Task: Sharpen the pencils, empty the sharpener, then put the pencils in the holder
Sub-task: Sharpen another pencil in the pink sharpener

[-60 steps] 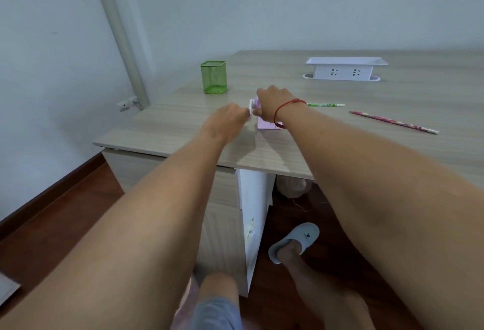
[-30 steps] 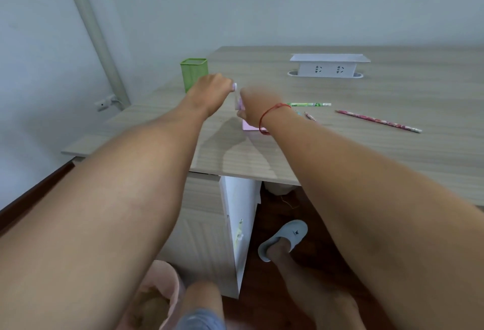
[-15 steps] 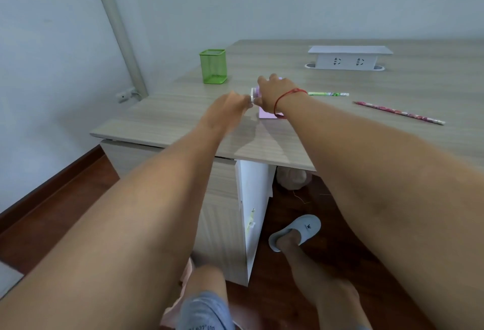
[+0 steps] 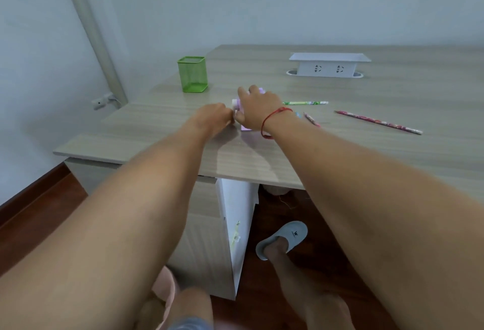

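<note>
Sharpener (image 4: 245, 126): lilac body, on the desk (image 4: 366, 151) just left of frame centre, mostly hidden under our right hand (image 4: 258, 110). We see only a pink-lilac corner below the wrist, a sliver above the knuckles, and a white crank part (image 4: 235, 103) sticking out on its left side.

Right hand: palm down, fingers curled over the top of the sharpener, clamping it to the desk. Red string bracelet (image 4: 272, 117) on that wrist.

Left hand (image 4: 213, 117): closed into a loose fist, fingertips meeting the white crank part at the sharpener's left. Looks like a pinch on the crank; the actual contact is hidden behind the knuckles, so we cannot tell for certain.

Pencils, all lying flat on the desk, right of the sharpener:
- green pencil (image 4: 305, 103), roughly horizontal, its left end running behind our right wrist
- short pink pencil (image 4: 311, 119), just right of the wrist, angled down-right; one end hidden by the arm
- long pink patterned pencil (image 4: 378, 122), farther right, well apart from the others, angled down-right

Holder (image 4: 193, 74): green mesh cup, upright, up-left of the sharpener, near the desk's left edge. Contents not visible from here.

White socket box (image 4: 327, 66) sits upper right on the desk. Grey slipper (image 4: 284, 238) on our foot on the dark wood floor, lower centre.
</note>
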### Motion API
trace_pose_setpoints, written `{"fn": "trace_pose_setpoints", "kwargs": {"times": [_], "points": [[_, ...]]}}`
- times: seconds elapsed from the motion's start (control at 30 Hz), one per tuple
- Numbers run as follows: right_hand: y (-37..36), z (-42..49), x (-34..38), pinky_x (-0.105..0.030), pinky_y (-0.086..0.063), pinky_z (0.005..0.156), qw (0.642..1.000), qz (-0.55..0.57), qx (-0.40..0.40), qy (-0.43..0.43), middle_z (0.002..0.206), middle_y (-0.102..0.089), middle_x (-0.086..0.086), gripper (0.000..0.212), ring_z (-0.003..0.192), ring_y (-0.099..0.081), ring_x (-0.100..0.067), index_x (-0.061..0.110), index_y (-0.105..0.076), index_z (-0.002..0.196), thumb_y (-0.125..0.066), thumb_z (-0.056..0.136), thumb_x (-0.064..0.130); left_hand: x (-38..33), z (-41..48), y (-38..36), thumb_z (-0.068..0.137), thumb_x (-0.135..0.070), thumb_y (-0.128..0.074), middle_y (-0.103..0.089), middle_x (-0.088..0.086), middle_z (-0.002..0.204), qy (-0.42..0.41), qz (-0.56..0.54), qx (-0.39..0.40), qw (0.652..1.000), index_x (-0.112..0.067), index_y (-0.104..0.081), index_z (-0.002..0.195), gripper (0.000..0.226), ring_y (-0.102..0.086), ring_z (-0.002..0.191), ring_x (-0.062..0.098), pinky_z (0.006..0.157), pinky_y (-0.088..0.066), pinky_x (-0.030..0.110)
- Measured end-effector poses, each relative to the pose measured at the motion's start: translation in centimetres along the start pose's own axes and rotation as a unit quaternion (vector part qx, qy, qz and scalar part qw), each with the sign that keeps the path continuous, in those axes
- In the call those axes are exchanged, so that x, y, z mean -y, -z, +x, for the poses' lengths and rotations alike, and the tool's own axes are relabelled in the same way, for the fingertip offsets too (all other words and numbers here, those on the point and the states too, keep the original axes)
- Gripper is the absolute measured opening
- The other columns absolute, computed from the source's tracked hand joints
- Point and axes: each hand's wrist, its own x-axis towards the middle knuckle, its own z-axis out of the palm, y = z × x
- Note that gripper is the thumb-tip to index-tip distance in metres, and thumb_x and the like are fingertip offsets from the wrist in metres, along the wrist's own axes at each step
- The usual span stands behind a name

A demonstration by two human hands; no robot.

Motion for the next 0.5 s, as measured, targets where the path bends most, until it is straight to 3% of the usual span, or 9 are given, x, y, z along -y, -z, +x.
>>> {"fn": "trace_pose_setpoints", "kwargs": {"times": [0.13, 0.27, 0.4, 0.5], "points": [[-0.2, 0.1, 0.2, -0.041, -0.046, 0.092, 1.0, -0.008, 0.004, -0.009, 0.133, -0.047, -0.013, 0.043, 0.118, -0.053, -0.035, 0.009, -0.042, 0.131, -0.045, 0.094, 0.03, 1.7, 1.4, 1.2, 0.095, -0.005, -0.043, -0.064, 0.024, 0.104, -0.048, 0.031, -0.048, 0.997, -0.007, -0.061, 0.117, 0.029, -0.058, 0.108, 0.038, 0.082, -0.048, 0.041], [0.1, 0.5, 0.2, -0.043, -0.046, 0.097, 0.999, -0.021, 0.028, -0.024, 0.138, -0.044, -0.011, 0.047, 0.126, -0.048, -0.034, 0.01, -0.037, 0.138, -0.044, 0.097, 0.03, 3.2, 2.5, 3.5, 0.094, 0.0, -0.042, -0.067, 0.018, 0.106, -0.042, 0.081, -0.107, 0.99, -0.006, -0.063, 0.111, 0.027, -0.054, 0.114, 0.036, 0.085, -0.051, 0.045], [0.7, 0.8, 0.3, -0.045, -0.044, 0.102, 0.997, -0.029, 0.064, -0.028, 0.143, -0.038, -0.013, 0.055, 0.131, -0.045, -0.034, 0.009, -0.03, 0.144, -0.046, 0.098, 0.034, 3.1, 1.6, 4.3, 0.099, -0.005, -0.041, -0.067, 0.021, 0.102, -0.028, 0.057, -0.138, 0.988, -0.003, -0.061, 0.113, 0.024, -0.054, 0.112, 0.036, 0.076, -0.048, 0.046], [0.8, 0.8, 0.4, -0.043, -0.044, 0.1, 0.998, -0.016, 0.058, -0.032, 0.141, -0.041, -0.013, 0.053, 0.129, -0.046, -0.034, 0.009, -0.034, 0.141, -0.047, 0.097, 0.035, 2.4, 0.6, 4.5, 0.101, -0.012, -0.038, -0.065, 0.024, 0.098, -0.018, 0.035, -0.153, 0.987, 0.0, -0.06, 0.106, 0.026, -0.056, 0.103, 0.039, 0.074, -0.046, 0.046]]}}
